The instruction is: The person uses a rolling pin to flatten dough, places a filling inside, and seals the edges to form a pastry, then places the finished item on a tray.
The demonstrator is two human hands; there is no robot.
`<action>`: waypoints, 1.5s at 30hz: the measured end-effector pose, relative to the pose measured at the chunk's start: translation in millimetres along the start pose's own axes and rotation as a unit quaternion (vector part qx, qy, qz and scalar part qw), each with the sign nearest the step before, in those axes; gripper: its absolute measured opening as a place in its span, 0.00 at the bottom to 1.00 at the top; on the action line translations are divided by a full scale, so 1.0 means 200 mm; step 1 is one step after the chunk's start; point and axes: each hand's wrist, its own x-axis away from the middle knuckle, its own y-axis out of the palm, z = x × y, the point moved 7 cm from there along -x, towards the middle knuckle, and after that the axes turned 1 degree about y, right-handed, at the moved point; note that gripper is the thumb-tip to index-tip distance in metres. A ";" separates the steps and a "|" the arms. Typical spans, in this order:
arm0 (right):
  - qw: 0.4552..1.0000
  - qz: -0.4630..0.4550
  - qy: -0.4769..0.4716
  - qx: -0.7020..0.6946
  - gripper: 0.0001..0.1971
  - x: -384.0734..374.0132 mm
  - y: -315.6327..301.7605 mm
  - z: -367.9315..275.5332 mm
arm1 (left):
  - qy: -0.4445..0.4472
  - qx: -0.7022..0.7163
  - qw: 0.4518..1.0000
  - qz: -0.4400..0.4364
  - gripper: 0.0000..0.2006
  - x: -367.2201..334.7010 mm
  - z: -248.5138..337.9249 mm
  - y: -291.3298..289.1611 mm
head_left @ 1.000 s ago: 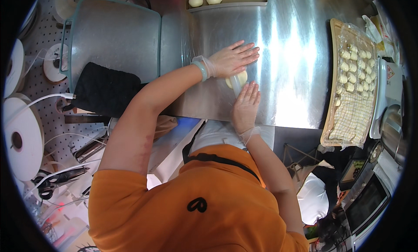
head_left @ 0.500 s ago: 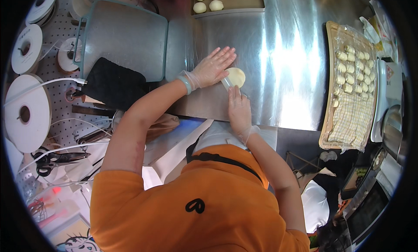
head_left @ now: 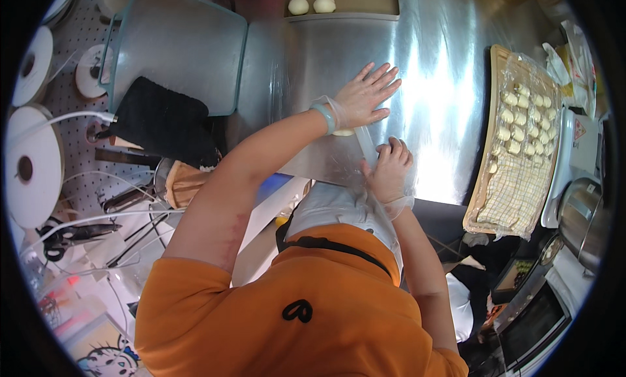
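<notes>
My left hand (head_left: 369, 94), in a clear plastic glove, lies flat over the steel worktop with its fingers spread and holds nothing. Beneath its wrist, a pale round of dough (head_left: 343, 132) is mostly hidden. Between my hands slants a pale, translucent rolling pin (head_left: 366, 144), its far end close to the left palm. My right hand (head_left: 391, 171), also gloved, is closed around the near end of this pin with fingers curled, close to the worktop's front edge.
A metal tray (head_left: 365, 16) with several dough balls stands at the back. On the right, a wooden tray (head_left: 497, 71) carries small dough pieces and a checked cloth under plastic film. At left are a glass-like board (head_left: 182, 44), a black cloth (head_left: 160, 119) and ribbon spools (head_left: 29, 168).
My left hand has moved right, off the pin's far end, with fingers more spread. My right hand and the rolling pin have shifted right and nearer, away from the dough round.
</notes>
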 end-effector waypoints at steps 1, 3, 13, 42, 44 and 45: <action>1.000 -0.015 -0.006 -0.010 0.23 -0.03 -0.01 0.02 | -0.019 -0.003 1.000 0.010 0.34 -0.02 -0.01 0.00; 0.997 -0.069 -0.011 -0.043 0.20 -0.09 -0.02 0.07 | -0.057 -0.008 0.998 0.030 0.34 -0.06 -0.04 0.02; 0.958 -0.088 -0.271 0.021 0.10 -0.62 -0.25 -0.13 | -0.410 0.044 0.892 0.186 0.33 0.50 -0.27 -0.28; 0.873 -0.244 -0.420 0.047 0.22 -1.05 0.18 -0.50 | -0.678 0.043 0.706 0.203 0.36 0.74 -0.46 0.09; 0.856 -0.245 -0.448 0.080 0.18 -1.01 0.14 -0.46 | -0.676 0.058 0.704 0.209 0.36 0.74 -0.48 0.08; 0.847 -0.248 -0.460 0.094 0.17 -0.98 0.14 -0.45 | -0.673 0.062 0.706 0.211 0.36 0.75 -0.48 0.06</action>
